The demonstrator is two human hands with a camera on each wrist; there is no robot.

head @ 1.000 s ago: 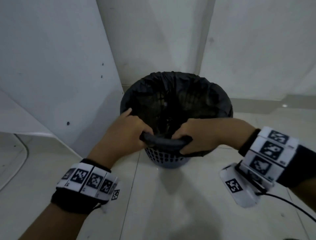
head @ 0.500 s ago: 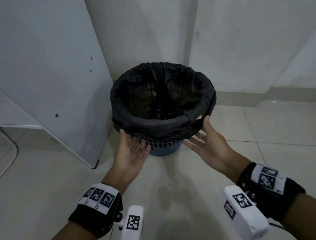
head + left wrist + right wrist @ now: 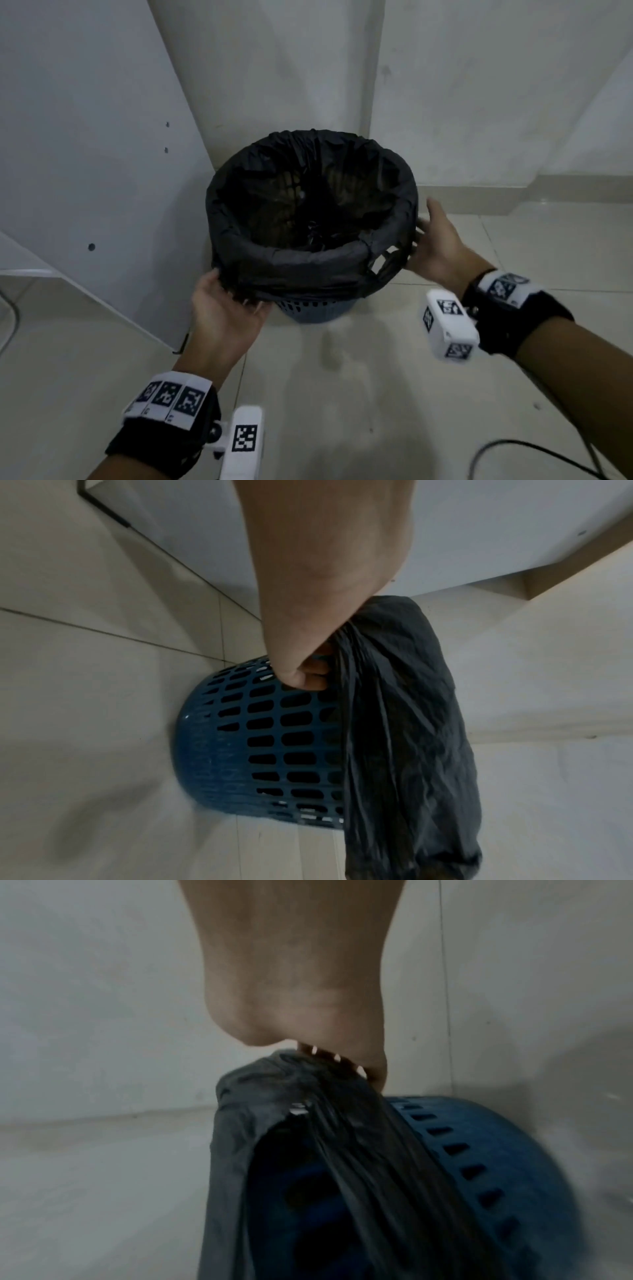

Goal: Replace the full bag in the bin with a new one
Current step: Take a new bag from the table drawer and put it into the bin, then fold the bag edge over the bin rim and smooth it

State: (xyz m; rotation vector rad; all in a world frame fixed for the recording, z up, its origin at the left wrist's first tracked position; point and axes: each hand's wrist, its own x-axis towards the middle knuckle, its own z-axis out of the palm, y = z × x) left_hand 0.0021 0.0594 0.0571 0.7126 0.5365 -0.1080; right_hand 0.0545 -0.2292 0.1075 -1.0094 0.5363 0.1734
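— Where's the bin (image 3: 313, 310)?
— On the floor (image 3: 376, 394), in the wall (image 3: 274, 68) corner, a cable (image 3: 513, 452) nearby.
— Hands?
— Left hand (image 3: 222, 308) grips the bag (image 3: 301, 263) hem under the rim; right hand (image 3: 436, 245) touches it, grip unclear.

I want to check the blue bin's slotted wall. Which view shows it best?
The left wrist view: the bin shows its slotted side sharply. The right wrist view blurs it; the head view shows only its bottom under the black bag.

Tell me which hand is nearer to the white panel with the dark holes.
Left. The left hand grips the black plastic bag at the bin's near-left rim, beside the white panel. The right hand is on the bin's far side from the panel.
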